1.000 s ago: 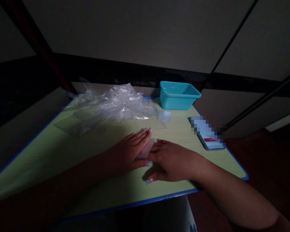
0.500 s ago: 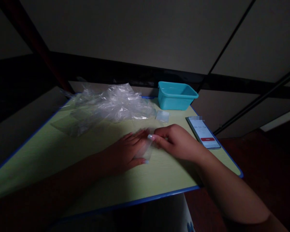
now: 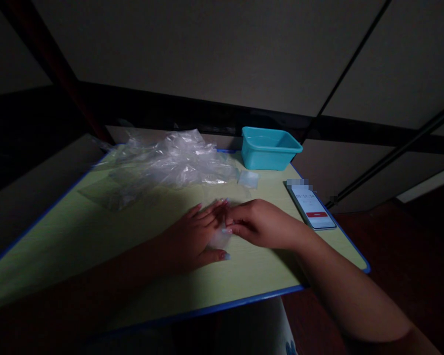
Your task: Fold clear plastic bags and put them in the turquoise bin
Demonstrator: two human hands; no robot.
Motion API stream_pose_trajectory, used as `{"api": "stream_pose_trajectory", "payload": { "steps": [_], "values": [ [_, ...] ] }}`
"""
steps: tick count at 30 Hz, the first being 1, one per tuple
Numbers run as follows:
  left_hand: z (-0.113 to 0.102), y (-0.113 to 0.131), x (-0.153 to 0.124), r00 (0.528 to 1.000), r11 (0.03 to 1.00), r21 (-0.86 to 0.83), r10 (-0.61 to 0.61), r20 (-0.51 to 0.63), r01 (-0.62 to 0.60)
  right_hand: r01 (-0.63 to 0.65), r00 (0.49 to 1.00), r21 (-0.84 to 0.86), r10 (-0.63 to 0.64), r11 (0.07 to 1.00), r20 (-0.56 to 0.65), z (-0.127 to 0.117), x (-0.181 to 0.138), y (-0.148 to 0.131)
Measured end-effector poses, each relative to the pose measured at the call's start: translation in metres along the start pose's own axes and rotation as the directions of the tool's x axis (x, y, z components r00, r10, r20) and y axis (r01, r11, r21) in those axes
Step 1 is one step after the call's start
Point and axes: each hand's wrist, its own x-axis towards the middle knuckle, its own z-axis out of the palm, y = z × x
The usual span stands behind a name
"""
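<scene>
A clear plastic bag [image 3: 220,240] lies on the table between my hands, mostly covered by them. My left hand [image 3: 194,239] rests flat over its left part, fingers spread and thumb stretched to the right. Thumb and fingers of my right hand [image 3: 262,224] are pinched on the bag's right part, close against the left fingertips. Just beyond my hands is a small flat square of folded plastic [image 3: 248,179]. A loose heap of crumpled clear plastic bags [image 3: 185,160] covers the far left of the table.
A turquoise plastic basket [image 3: 264,157] stands at the far right corner of the pale green table [image 3: 163,291], which has a blue edge. A phone [image 3: 314,206] with a lit timer screen lies along the right edge. Dark panels rise behind the table.
My right hand has moved slightly left and toward me, folding the lifted bag part down against the table. My left hand stays flat, its thumb slightly nearer me.
</scene>
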Motion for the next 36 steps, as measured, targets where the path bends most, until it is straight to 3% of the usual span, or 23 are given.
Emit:
{"api": "stream_pose_trajectory", "payload": {
  "steps": [3, 11, 13, 17, 22, 27, 36],
  "values": [
    [0.001, 0.001, 0.000, 1.000, 1.000, -0.007, 0.010, -0.006, -0.010, 0.011, 0.998, 0.025, -0.012, 1.000, 0.055, 0.002, 0.000, 0.001],
    [-0.001, 0.003, 0.000, 0.999, 1.000, 0.003, -0.008, -0.031, 0.008, -0.106, 0.988, -0.093, 0.116, 0.990, 0.104, 0.004, 0.002, 0.004],
    [-0.001, 0.001, 0.001, 1.000, 1.000, 0.018, -0.004, -0.019, 0.004, -0.194, 0.977, -0.170, 0.206, 0.966, 0.056, 0.002, 0.002, 0.006],
    [0.002, -0.004, 0.002, 1.000, 1.000, 0.017, 0.001, -0.009, 0.000, -0.406, 0.905, -0.275, 0.425, 0.872, 0.011, -0.003, 0.004, 0.012],
    [0.004, -0.004, 0.003, 1.000, 1.000, -0.008, -0.007, -0.011, 0.007, -0.461, 0.870, -0.109, 0.472, 0.881, 0.140, 0.001, 0.009, 0.018],
    [0.003, 0.000, 0.004, 0.999, 0.999, -0.017, -0.049, 0.009, 0.049, -0.563, 0.805, 0.138, 0.503, 0.815, 0.314, 0.005, 0.012, 0.022],
    [0.005, 0.000, 0.005, 0.998, 0.998, -0.002, -0.058, 0.017, 0.058, -0.523, 0.832, 0.218, 0.438, 0.824, 0.342, 0.007, 0.011, 0.025]
  ]
}}
